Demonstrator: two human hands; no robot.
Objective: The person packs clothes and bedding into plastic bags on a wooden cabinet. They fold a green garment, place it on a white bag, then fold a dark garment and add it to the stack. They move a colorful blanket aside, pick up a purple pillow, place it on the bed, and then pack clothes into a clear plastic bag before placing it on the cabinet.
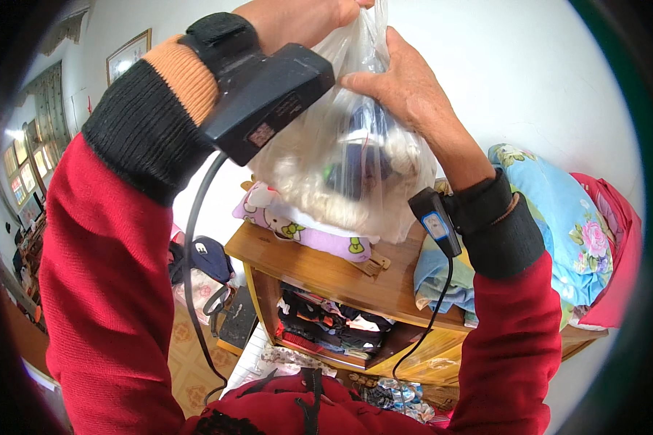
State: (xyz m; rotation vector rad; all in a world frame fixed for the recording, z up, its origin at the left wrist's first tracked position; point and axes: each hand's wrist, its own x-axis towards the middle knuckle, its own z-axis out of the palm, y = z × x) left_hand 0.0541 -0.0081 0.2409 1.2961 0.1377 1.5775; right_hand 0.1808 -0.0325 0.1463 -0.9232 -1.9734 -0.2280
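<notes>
A clear plastic bag hangs in front of me above a wooden cabinet. Through its film I see cream-coloured, fluffy-looking stuff and something dark blue, partly blurred. My left hand is at the top edge of the view, its fingertips closed on the gathered neck of the bag; part of this hand is cut off. Just below and to the right, my right hand grips the bag's upper part, thumb across the front and the other fingers mostly hidden behind the plastic.
Beneath the bag, a purple printed pillow lies on the wooden cabinet, whose open shelf holds folded clothes. Floral blue bedding is piled at right. A dark cap sits at left. Cables run from my wrist devices.
</notes>
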